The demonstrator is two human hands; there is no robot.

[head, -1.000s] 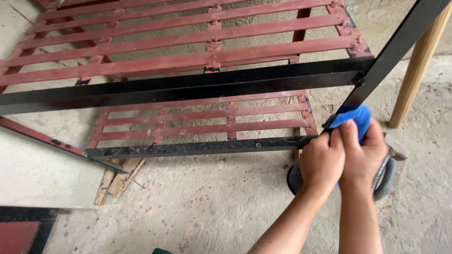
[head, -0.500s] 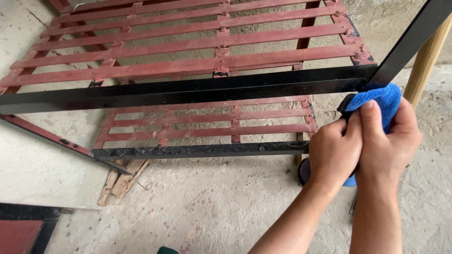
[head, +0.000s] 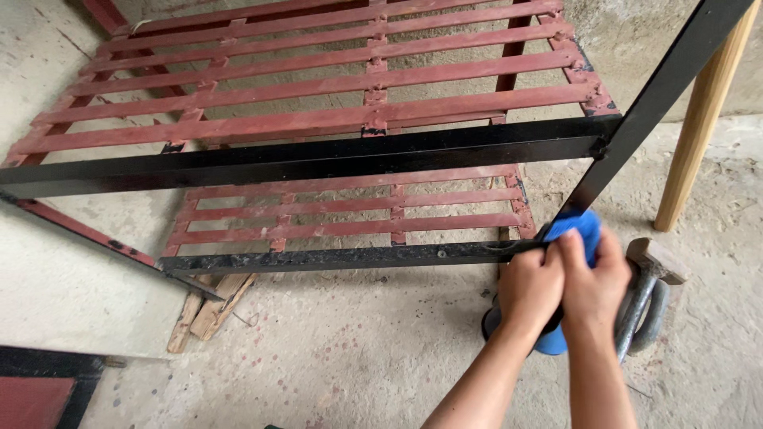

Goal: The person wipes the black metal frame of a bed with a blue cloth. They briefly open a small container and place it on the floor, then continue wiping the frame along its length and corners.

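Both hands wrap a blue cloth [head: 579, 226] around the slanting black metal leg [head: 645, 107] low down, the left hand [head: 531, 287] and right hand [head: 594, 286] side by side, fingers curled tight on the cloth. Red slatted frame [head: 318, 119] and black crossbar [head: 318, 159] lie behind; a wooden leg [head: 699, 127] stands right. A hammer [head: 653, 270] is partly hidden by the wrists.

Two bare arms, long and thin, coming up from the bottom edge. No sleeves showing, no gloves, no watch, no rings in sight. Left hand [head: 531, 287] small and round at the knuckles. Right hand [head: 594, 280] just the same, with short, plain nails. A bit blurry at the fingertips.
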